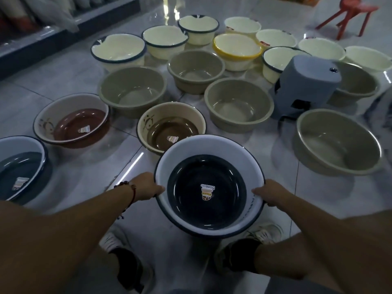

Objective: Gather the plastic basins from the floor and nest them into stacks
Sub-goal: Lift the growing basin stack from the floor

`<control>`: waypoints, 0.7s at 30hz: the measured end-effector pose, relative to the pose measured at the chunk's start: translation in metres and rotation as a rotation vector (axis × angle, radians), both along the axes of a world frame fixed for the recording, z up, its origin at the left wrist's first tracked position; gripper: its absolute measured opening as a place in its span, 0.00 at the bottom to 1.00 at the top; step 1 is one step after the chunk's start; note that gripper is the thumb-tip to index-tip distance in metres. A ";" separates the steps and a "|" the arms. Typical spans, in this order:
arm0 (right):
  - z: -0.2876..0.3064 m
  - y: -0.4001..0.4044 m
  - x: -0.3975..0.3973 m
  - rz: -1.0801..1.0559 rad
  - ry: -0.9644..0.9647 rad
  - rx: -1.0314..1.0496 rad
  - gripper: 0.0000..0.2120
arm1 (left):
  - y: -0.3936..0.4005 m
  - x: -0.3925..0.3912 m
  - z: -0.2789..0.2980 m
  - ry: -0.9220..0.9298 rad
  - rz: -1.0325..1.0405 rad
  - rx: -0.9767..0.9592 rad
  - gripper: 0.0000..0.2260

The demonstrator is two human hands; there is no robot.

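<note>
I hold a white basin with a dark blue bottom and rim [209,158] above the floor, in front of my knees. My left hand [148,186] grips its left rim and my right hand [270,194] grips its right rim. Several other basins lie spread on the tiled floor: a matching blue-bottomed one [21,166] at the far left, two brown-bottomed ones [71,119] [169,124], grey-beige ones [132,90] [238,102] [337,141], and cream ones [118,49] [237,49] further back.
A grey plastic stool [305,85] lies tipped among the basins on the right. A red chair [350,13] stands at the back right. A shop shelf [42,28] runs along the left. My shoes [265,232] are below the held basin.
</note>
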State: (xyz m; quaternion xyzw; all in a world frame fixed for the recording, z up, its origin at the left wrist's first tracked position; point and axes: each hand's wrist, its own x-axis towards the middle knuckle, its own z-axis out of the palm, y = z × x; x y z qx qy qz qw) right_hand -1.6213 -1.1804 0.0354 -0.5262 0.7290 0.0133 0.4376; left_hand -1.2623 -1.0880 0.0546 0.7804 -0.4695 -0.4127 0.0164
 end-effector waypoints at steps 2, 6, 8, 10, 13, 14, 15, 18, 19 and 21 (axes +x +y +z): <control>-0.009 -0.001 0.004 -0.028 0.012 0.032 0.09 | -0.002 0.002 -0.004 -0.008 -0.001 0.005 0.08; -0.016 -0.004 0.012 -0.014 0.051 0.143 0.05 | -0.006 0.008 -0.012 -0.060 -0.035 0.024 0.09; -0.017 -0.001 0.017 0.029 0.067 0.204 0.05 | -0.004 0.013 -0.016 -0.103 -0.071 0.052 0.10; -0.017 0.005 0.024 0.148 0.103 0.265 0.08 | 0.000 0.021 -0.021 -0.169 -0.115 0.109 0.11; -0.016 0.016 0.039 0.391 0.197 0.362 0.17 | 0.010 0.035 -0.028 -0.305 -0.207 0.215 0.13; -0.017 0.019 0.044 0.448 0.214 0.393 0.20 | 0.014 0.041 -0.030 -0.346 -0.226 0.239 0.12; -0.018 0.022 0.048 0.500 0.222 0.409 0.22 | 0.017 0.048 -0.033 -0.377 -0.239 0.256 0.11; -0.025 0.024 0.058 0.587 0.175 0.277 0.27 | 0.028 0.064 -0.041 -0.413 -0.277 0.288 0.07; -0.028 0.024 0.060 0.586 0.123 0.189 0.31 | 0.032 0.068 -0.044 -0.438 -0.313 0.295 0.05; -0.031 0.021 0.064 0.587 0.039 0.054 0.37 | 0.039 0.072 -0.051 -0.488 -0.387 0.281 0.09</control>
